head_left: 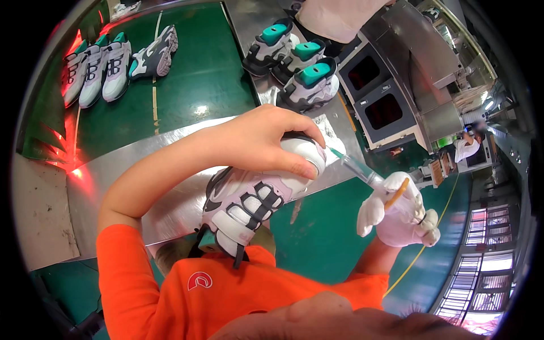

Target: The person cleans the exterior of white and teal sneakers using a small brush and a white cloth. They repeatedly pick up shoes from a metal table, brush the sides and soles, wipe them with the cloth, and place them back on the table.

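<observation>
A white, pink and black sneaker (255, 204) is gripped at its toe by my bare left hand (272, 139), thumb on the upper and fingers over the far side. Its heel points toward my body, with a dark lace or strap end hanging there. My right hand (399, 212), in a white glove, is closed round a clear syringe (361, 170) with a green tip. That tip is at the edge of the sneaker's toe; whether it touches cannot be made out. A tan band crosses the gloved fingers.
Three sneakers with teal insoles, one a front sneaker (309, 85), stand on the metal table (153, 209). Several more, including a tipped sneaker (156, 54), are on the green conveyor belt (198, 68) under red light. A person in pale clothing (334, 20) stands opposite, beside a grey machine (379, 96).
</observation>
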Available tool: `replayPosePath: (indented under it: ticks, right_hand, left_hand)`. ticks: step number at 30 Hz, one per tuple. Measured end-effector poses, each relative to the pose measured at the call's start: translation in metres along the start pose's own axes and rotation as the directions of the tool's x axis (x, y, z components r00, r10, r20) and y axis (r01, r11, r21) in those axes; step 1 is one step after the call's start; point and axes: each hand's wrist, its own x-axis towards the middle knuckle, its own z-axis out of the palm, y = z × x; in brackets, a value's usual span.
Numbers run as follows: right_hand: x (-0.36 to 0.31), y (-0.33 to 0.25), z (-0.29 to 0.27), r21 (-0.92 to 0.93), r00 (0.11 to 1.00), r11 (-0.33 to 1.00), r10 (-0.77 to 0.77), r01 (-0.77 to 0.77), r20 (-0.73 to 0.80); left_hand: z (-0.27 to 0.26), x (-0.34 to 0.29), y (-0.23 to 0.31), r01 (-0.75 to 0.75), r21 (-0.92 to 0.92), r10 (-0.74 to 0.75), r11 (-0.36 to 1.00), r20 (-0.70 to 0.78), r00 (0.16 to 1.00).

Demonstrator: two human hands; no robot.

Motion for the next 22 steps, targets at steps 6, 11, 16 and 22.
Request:
replayPosePath:
  ticks: [6,11,16,22]
  right_hand:
    - [-0.002,0.033,-0.001,-0.085,0.937,0.967,-0.254,0.241,-0.238]
    - [0.009,0.116,-0.009,-0.424,0.703,0.905,-0.323,0.034,-0.633]
    - [0.016,0.199,-0.035,-0.808,0.733,0.525,-0.435,-0.265,-0.523]
    - [0.013,0.217,-0.038,-0.769,0.769,0.609,-0.392,-0.195,-0.506]
  left_hand:
    - [-0.019,-0.002,-0.009,0.103,-0.132,-0.099,0.986,0.034,0.994]
    - [-0.053,-0.011,-0.022,0.362,0.124,-0.348,0.924,-0.119,0.930]
    - [-0.114,-0.055,-0.071,0.364,-0.036,-0.307,0.931,-0.617,0.724]
    - [-0.215,-0.070,-0.193,0.259,-0.301,-0.321,0.918,-0.946,0.037]
